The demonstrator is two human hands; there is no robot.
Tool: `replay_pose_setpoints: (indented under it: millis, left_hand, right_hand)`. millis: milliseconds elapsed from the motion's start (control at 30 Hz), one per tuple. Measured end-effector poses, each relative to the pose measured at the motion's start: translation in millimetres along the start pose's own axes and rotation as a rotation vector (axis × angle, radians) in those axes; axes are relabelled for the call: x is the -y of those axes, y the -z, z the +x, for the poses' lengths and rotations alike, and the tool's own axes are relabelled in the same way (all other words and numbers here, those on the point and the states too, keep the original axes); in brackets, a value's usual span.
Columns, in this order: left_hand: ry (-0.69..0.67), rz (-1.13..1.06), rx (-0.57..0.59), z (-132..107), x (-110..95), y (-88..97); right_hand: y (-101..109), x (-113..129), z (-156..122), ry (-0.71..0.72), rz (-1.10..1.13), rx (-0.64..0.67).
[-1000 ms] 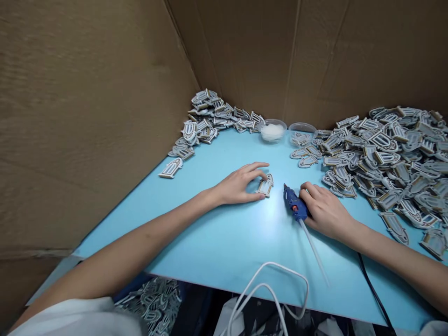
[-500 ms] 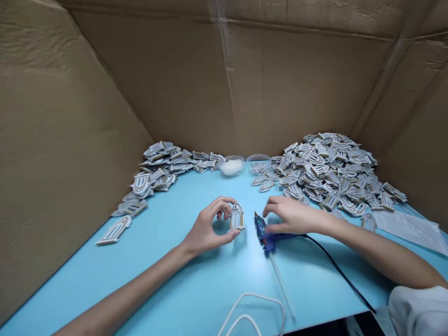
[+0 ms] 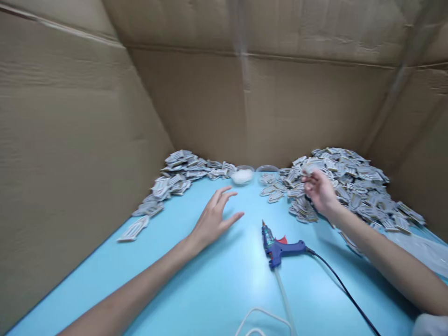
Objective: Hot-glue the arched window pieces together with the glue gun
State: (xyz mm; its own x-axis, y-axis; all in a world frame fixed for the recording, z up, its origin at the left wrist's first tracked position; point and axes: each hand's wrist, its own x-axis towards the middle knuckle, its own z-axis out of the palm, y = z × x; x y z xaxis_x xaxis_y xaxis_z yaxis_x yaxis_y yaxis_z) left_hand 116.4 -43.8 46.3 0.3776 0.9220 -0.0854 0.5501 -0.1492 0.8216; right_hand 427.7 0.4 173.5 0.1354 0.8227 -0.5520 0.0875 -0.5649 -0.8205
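My left hand [image 3: 213,219] hovers over the blue table, fingers spread and holding nothing. My right hand [image 3: 319,189] is raised in front of the right-hand pile of small arched window-shaped pieces [image 3: 353,179]. Its fingertips pinch a pale arched piece [image 3: 311,165], blurred by motion. Between the hands a blue glue gun [image 3: 280,247] with a red trigger lies on its side, nozzle pointing away from me. A clear glue stick [image 3: 283,291] sticks out of its back end.
On the left is a smaller pile of arched pieces [image 3: 182,170], with one single piece [image 3: 134,229] in front. At the back stand a clear tub of white material [image 3: 242,176] and another tub [image 3: 267,169]. Cardboard walls [image 3: 196,102] enclose the table. A black cord [image 3: 338,275] runs right.
The arched piece has left my left hand, which is now spread. My right hand has moved from beside the glue gun up and right to the pile, with a piece in its fingers.
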Motion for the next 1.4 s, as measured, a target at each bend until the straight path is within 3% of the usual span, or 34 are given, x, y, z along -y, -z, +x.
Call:
replay_pose_setpoints:
  millis: [100, 233, 367, 533, 733, 900, 1067, 1233, 1400]
  left_hand:
    - [0.235, 0.328, -0.006, 8, 32, 19.2]
    - [0.541, 0.546, 0.057, 12, 73, 37.8]
    - [0.591, 0.548, 0.063, 10, 105, 49.0]
    - [0.572, 0.527, 0.060, 7, 124, 57.8]
    - [0.561, 0.514, -0.051, 7, 128, 58.2]
    - [0.650, 0.494, -0.175, 7, 135, 54.6]
    - [0.679, 0.418, -0.217, 6, 136, 60.5]
    - [0.489, 0.284, -0.229, 14, 110, 59.7]
    - [0.155, 0.007, 0.008, 15, 74, 31.3]
  right_hand:
    - [3, 1, 8, -0.007, -0.011, -0.004]
    - [-34, -22, 15, 0.109, -0.550, 0.229]
    - [-92, -36, 51, 0.224, -0.870, 0.366]
    - [-152, -39, 112, 0.303, -1.281, 0.359]
    - [-183, -46, 147, 0.200, -1.584, 0.373]
    - [-184, -46, 159, 0.129, -1.679, 0.397]
    - [-182, -44, 161, 0.103, -1.701, 0.390]
    - [-180, -42, 160, 0.150, -1.682, 0.416]
    - [-175, -43, 161, 0.158, -1.695, 0.433]
